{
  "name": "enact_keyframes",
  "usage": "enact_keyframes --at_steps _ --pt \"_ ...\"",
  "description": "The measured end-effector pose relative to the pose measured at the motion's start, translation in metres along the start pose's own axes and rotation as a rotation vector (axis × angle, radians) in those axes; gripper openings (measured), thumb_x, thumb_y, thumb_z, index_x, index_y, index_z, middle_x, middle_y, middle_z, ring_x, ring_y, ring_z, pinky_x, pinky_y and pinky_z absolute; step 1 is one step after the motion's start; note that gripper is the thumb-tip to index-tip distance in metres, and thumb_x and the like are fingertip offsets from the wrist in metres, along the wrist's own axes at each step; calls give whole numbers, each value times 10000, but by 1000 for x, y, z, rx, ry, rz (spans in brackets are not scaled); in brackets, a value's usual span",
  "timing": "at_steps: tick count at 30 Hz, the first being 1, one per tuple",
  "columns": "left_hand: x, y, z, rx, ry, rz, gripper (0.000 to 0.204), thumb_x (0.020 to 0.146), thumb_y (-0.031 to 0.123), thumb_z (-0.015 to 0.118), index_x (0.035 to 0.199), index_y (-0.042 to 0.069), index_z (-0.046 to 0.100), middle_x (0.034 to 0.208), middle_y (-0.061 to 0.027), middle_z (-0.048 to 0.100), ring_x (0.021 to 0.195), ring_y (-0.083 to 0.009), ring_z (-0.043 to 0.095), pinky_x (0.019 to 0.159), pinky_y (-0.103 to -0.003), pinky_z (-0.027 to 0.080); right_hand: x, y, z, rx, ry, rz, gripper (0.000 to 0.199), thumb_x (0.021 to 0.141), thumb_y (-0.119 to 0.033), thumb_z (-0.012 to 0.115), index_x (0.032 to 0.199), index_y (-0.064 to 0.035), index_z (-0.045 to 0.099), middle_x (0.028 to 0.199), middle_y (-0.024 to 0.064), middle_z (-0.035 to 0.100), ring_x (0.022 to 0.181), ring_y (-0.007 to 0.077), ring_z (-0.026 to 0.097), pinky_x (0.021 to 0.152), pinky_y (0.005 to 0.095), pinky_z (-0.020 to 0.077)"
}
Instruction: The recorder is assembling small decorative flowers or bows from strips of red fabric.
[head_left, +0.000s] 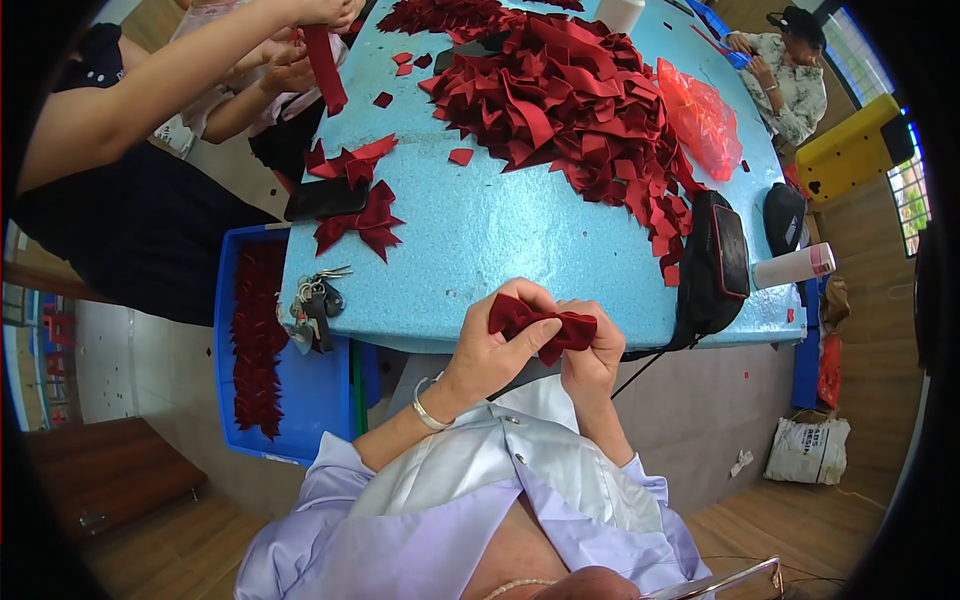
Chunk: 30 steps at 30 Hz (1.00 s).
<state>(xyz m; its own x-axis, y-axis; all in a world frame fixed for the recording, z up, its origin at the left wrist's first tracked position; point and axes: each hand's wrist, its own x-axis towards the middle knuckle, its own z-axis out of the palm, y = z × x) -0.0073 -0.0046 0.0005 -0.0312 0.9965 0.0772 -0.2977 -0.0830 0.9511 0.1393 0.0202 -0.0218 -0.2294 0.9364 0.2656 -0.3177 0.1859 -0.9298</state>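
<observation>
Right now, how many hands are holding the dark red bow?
2: the left hand holds the dark red bow at its left side, the right hand at its right. No others seem hidden.

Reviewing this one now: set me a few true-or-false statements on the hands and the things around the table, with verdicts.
1. The left hand and right hand both hold a red fabric bow. True.
2. The bracelet is on the right wrist. False: the bracelet is on the left wrist.
3. A big heap of red pieces lies on the blue table. True.
4. The keys are on the floor. False: the bunch of keys lies at the table's near left corner.
5. The blue bin at left holds dark red pieces. True.
</observation>
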Motion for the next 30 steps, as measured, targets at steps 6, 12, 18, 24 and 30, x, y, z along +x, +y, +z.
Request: enact_keyframes --at_steps 6,12,18,24,30 --pt "-6 -5 1 -141 -31 -104 100 943 89 639 994 37 571 993 -37 601 907 -92 548 829 -251 455 -3 12 -3 148 -71 -41 56 904 -1 572 883 35 609 805 60 631 704 115 543 638 247 430" --pt "-9 -17 7 -366 73 -167 95 955 108 627 999 44 572 999 -30 600 908 -91 549 827 -253 456 -9 12 -2 -19 -37 -115 67 904 -22 583 882 37 605 796 57 633 711 121 561 657 264 451" --pt "-5 -11 8 -252 108 -162 102 969 148 614 1003 65 564 1008 -24 607 839 -68 540 742 -236 459 -3 4 -2 -298 82 -44 61 904 -18 580 926 39 584 822 72 622 705 136 561 637 254 452" --pt "-5 -8 10 -183 154 -118 122 979 188 602 1002 75 565 1004 -15 617 770 -45 522 662 -216 434 17 2 1 -702 200 -457 166 856 16 601 1015 37 561 833 106 611 676 166 571 592 268 471" --pt "-6 -13 8 -236 235 -116 141 980 182 606 1013 51 568 939 1 607 795 -51 528 695 -226 447 17 3 2 -959 116 -614 284 771 65 597 1048 38 542 831 149 606 654 249 590 572 304 491"
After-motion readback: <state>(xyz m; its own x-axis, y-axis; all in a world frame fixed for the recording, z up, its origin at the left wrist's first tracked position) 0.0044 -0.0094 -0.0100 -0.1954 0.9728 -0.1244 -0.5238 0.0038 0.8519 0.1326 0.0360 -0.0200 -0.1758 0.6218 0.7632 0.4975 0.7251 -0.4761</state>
